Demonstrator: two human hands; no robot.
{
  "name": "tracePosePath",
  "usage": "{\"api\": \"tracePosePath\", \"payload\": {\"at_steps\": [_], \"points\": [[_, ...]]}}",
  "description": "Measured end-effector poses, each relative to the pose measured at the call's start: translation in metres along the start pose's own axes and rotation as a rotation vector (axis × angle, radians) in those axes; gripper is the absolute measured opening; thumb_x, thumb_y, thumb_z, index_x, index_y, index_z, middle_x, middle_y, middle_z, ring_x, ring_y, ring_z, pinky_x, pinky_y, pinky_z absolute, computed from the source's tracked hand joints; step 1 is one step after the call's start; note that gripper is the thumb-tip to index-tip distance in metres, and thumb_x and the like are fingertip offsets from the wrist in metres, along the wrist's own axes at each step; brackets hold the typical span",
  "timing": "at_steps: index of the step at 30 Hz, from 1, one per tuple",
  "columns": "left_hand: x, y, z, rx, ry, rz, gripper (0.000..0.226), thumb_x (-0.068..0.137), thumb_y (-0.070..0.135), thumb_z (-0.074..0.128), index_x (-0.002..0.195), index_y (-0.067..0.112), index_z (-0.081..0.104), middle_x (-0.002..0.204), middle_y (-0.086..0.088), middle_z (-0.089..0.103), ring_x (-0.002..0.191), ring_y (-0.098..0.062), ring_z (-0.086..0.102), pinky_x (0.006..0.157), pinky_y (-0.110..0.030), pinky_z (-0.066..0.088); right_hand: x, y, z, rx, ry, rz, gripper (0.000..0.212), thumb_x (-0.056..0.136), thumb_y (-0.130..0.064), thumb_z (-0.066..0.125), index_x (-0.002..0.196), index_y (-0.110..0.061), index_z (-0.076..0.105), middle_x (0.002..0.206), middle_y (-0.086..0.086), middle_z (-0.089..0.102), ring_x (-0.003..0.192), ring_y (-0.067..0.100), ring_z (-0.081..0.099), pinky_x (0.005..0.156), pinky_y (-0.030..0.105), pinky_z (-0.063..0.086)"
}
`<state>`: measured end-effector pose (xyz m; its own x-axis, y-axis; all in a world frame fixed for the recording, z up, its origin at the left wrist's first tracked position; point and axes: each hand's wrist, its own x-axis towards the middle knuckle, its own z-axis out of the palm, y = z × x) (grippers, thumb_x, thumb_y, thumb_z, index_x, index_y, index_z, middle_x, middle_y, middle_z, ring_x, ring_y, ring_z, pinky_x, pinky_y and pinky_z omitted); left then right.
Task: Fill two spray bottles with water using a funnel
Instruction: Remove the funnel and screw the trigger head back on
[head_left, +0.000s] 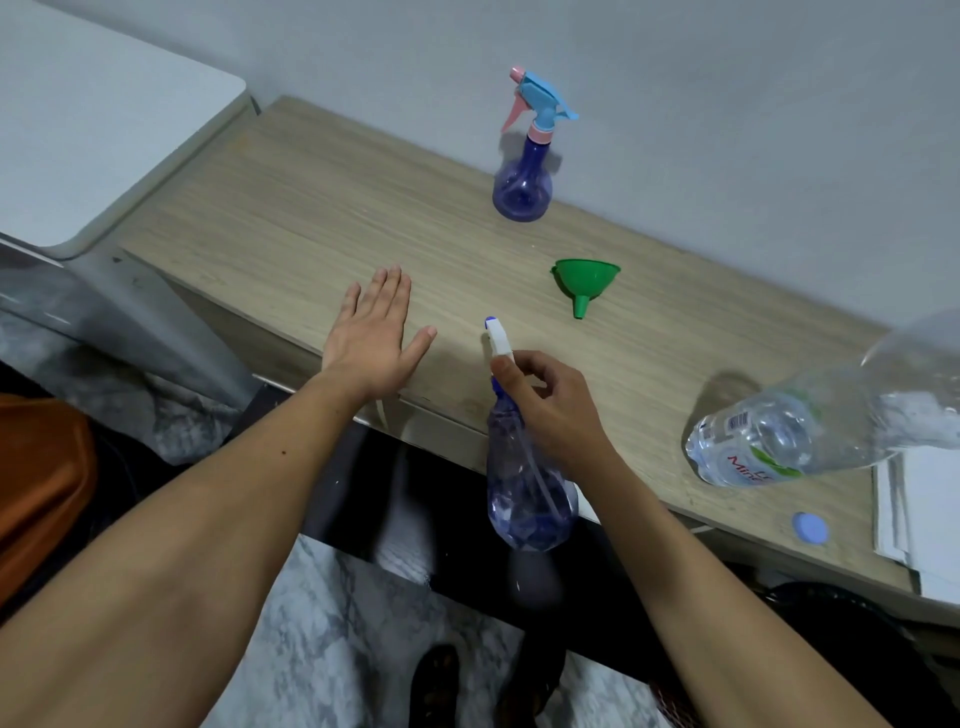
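My right hand (550, 402) grips the white and blue spray head of a purple spray bottle (530, 493), which hangs at the wooden table's (311, 218) front edge. My left hand (376, 327) lies flat on the table with fingers spread, holding nothing. A second purple spray bottle (522, 179) with a blue and pink trigger head stands upright at the back by the wall. A green funnel (584, 283) lies on its side between the two bottles.
A large clear water bottle (769, 436) lies on its side at the right. Its blue cap (809, 528) rests near the front edge beside a stack of white papers (924, 519). A white table (78, 135) adjoins at the left.
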<state>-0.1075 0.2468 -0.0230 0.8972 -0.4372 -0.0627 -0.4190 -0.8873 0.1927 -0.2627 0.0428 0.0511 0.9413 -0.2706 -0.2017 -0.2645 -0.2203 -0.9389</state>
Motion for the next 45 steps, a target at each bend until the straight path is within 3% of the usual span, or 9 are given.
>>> {"api": "tracePosePath", "payload": {"at_steps": [10,15,19,25,29,33,36,39,45], "points": [[0.000,0.001,0.000,-0.001,-0.008,-0.004,0.082,0.109,0.063,0.020,0.171,0.013,0.001,0.180,-0.003,-0.004,0.166,-0.016,-0.010,0.134,-0.042,-0.009,-0.001,0.000,-0.005,0.001,-0.028,-0.013,0.027,0.100,-0.044,0.068,0.099,-0.020,0.079,0.087,-0.007,0.072,0.070,0.002,0.065,0.070,0.018,0.049],[0.000,0.000,0.000,-0.001,-0.012,0.002,0.082,0.109,0.063,0.020,0.171,0.012,0.001,0.180,-0.004,-0.004,0.166,-0.017,-0.010,0.133,-0.042,-0.009,-0.008,-0.002,-0.010,0.042,-0.018,-0.011,0.047,0.092,-0.056,0.066,0.112,-0.015,0.077,0.094,-0.006,0.074,0.069,0.002,0.065,0.069,0.017,0.048],[-0.001,0.001,-0.001,-0.002,-0.027,0.004,0.082,0.110,0.063,0.019,0.171,0.011,0.000,0.180,-0.005,-0.005,0.166,-0.018,-0.010,0.133,-0.043,-0.009,-0.009,-0.006,-0.019,0.089,0.019,-0.008,0.030,0.095,-0.039,0.076,0.119,-0.020,0.074,0.098,-0.012,0.077,0.074,0.015,0.068,0.072,0.030,0.053],[-0.005,0.008,-0.002,0.010,-0.060,-0.018,0.080,0.110,0.060,0.014,0.170,0.009,-0.002,0.179,-0.009,-0.007,0.166,-0.023,-0.012,0.134,-0.045,-0.008,-0.013,-0.014,-0.032,0.141,0.065,-0.113,0.053,0.079,-0.051,0.082,0.125,-0.027,0.071,0.121,0.010,0.062,0.080,0.021,0.070,0.074,0.035,0.059],[-0.017,0.023,-0.001,-0.025,-0.077,-0.021,0.078,0.113,0.052,0.025,0.170,0.004,0.003,0.178,-0.019,-0.004,0.166,-0.031,-0.009,0.133,-0.045,-0.007,-0.012,-0.023,-0.050,0.126,0.073,-0.156,0.050,0.092,-0.026,0.078,0.138,-0.013,0.064,0.116,0.015,0.051,0.074,0.008,0.073,0.075,0.019,0.057],[-0.028,0.041,-0.005,-0.214,-0.102,0.019,0.086,0.106,0.058,0.044,0.170,0.007,0.016,0.176,-0.025,-0.002,0.166,-0.035,-0.008,0.133,-0.043,-0.005,-0.010,-0.034,-0.064,0.193,0.065,-0.161,0.051,0.096,-0.012,0.072,0.145,-0.007,0.058,0.106,0.012,0.060,0.099,0.029,0.078,0.098,0.038,0.060],[-0.036,0.060,-0.011,-0.451,-0.147,0.128,0.108,0.080,0.071,0.057,0.166,0.011,0.031,0.177,-0.017,0.015,0.166,-0.027,0.008,0.134,-0.039,0.006,-0.009,-0.040,-0.073,0.217,0.090,-0.158,0.051,0.095,-0.011,0.072,0.144,-0.005,0.059,0.115,0.013,0.073,0.115,0.037,0.073,0.107,0.041,0.056],[-0.045,0.086,-0.011,-0.611,-0.210,0.200,0.124,0.062,0.076,0.071,0.165,0.016,0.036,0.174,-0.004,0.031,0.161,-0.015,0.029,0.131,-0.038,0.028,-0.011,-0.045,-0.085,0.109,0.104,-0.217,0.033,0.100,-0.006,0.068,0.133,-0.012,0.067,0.117,0.010,0.076,0.106,0.012,0.073,0.096,0.025,0.056],[-0.043,0.129,-0.012,-0.810,-0.117,0.323,0.099,0.073,0.057,0.091,0.156,0.025,0.047,0.148,0.011,0.064,0.134,-0.008,0.062,0.110,-0.039,0.053,-0.013,-0.048,-0.099,0.038,0.061,-0.234,0.021,0.104,-0.002,0.061,0.124,-0.009,0.064,0.101,-0.002,0.071,0.087,-0.005,0.067,0.081,0.011,0.050]]}}
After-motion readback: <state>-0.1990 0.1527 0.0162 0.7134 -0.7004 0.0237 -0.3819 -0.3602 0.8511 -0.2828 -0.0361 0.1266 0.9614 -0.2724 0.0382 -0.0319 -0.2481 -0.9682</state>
